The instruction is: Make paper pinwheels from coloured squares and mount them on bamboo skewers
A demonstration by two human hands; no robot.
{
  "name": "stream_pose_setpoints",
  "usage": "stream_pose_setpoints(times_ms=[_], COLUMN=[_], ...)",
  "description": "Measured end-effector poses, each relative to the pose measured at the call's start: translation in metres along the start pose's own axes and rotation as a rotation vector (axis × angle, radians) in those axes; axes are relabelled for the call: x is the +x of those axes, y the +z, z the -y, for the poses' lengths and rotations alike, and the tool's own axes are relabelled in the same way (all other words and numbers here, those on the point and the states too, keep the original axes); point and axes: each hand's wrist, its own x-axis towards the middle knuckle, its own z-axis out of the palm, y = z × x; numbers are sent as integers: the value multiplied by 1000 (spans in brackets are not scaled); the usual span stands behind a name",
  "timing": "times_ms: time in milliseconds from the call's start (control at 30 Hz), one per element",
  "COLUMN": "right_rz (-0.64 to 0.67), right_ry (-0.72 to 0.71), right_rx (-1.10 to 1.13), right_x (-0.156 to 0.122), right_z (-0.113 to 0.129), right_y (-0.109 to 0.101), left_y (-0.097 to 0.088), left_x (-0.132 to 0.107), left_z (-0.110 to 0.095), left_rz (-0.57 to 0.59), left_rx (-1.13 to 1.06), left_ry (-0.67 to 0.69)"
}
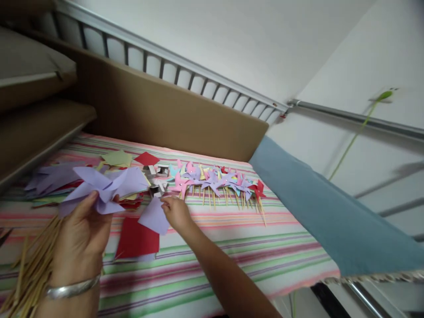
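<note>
My left hand (84, 227) is closed on a folded lilac paper pinwheel (104, 187), lifted a little above the striped cloth (232, 256). My right hand (175, 212) reaches forward with its fingers pinched near small white pieces (155, 190); what the fingertips hold is too small to make out. A loose lilac paper square (154, 217) lies by that hand, over a red paper sheet (137, 240). Beyond it, a row of finished pinwheels on sticks (218, 183) lies on the cloth.
A bundle of wooden sticks (29, 265) lies at the left under my left wrist. Purple paper sheets (49, 176) and green and red squares (117, 158) sit behind. A brown cardboard panel (165, 115) stands at the back, a blue cloth (331, 221) on the right.
</note>
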Motion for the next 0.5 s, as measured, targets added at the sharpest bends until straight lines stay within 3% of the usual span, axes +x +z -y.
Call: stream_pose_setpoints(times_ms=[100,300,500], right_rz=[32,72,264], right_ry=[-12,-65,-162], right_rx=[-121,-357,-573], right_x=[24,65,82], right_z=[5,14,32], right_y=[-8,-20,3], left_y=[-5,-1,3], left_x=[3,4,-1], left_z=[-3,-1,-3], left_rz=[-53,-80,-71], left_rx=[-37,-63,-50], left_ry=[154,172,189])
